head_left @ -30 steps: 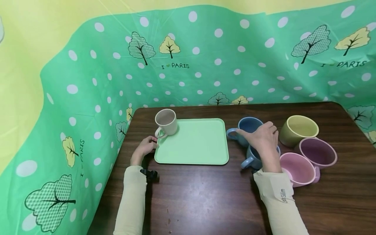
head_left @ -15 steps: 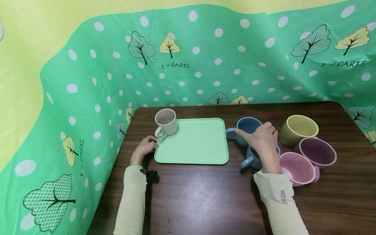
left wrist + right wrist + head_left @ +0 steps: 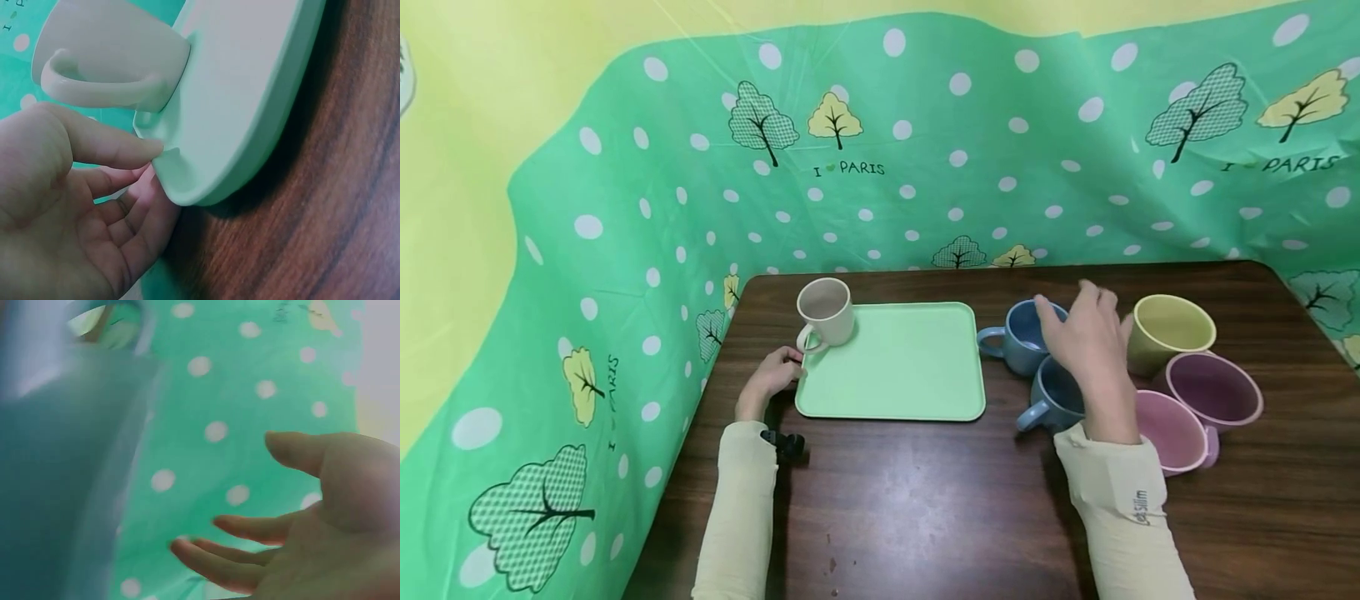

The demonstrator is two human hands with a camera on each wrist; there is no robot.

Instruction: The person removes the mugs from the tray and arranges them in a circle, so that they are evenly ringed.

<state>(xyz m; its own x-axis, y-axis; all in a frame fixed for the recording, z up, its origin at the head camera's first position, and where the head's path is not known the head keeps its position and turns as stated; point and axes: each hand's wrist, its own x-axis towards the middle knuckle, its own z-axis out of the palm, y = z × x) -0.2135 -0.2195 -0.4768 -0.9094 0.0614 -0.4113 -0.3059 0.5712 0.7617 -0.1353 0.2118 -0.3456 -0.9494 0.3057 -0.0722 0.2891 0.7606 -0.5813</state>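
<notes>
My left hand point(image 3: 767, 379) pinches the left rim of a light green tray point(image 3: 898, 367), thumb on top and fingers underneath in the left wrist view. On the tray's far left corner stands a beige mug point(image 3: 826, 312), its handle toward my left hand. Over on the right, my right hand point(image 3: 1092, 342) hovers with spread fingers and holds nothing. Below and left of it are two blue mugs, the far blue mug point(image 3: 1019, 343) and the near blue mug point(image 3: 1051, 402), handles pointing left. A blurred blue mug point(image 3: 56, 487) fills the left of the right wrist view.
Right of my right hand stand a yellow-green mug point(image 3: 1172, 329), a purple mug point(image 3: 1213, 387) and a pink mug point(image 3: 1176, 433), partly behind my wrist. All are on a dark wooden table point(image 3: 910, 508). A green dotted cloth point(image 3: 925, 192) hangs behind it.
My right hand has let go of the far blue mug, lifted and shifted slightly right, its fingers spread. The left hand, tray and beige mug keep their places.
</notes>
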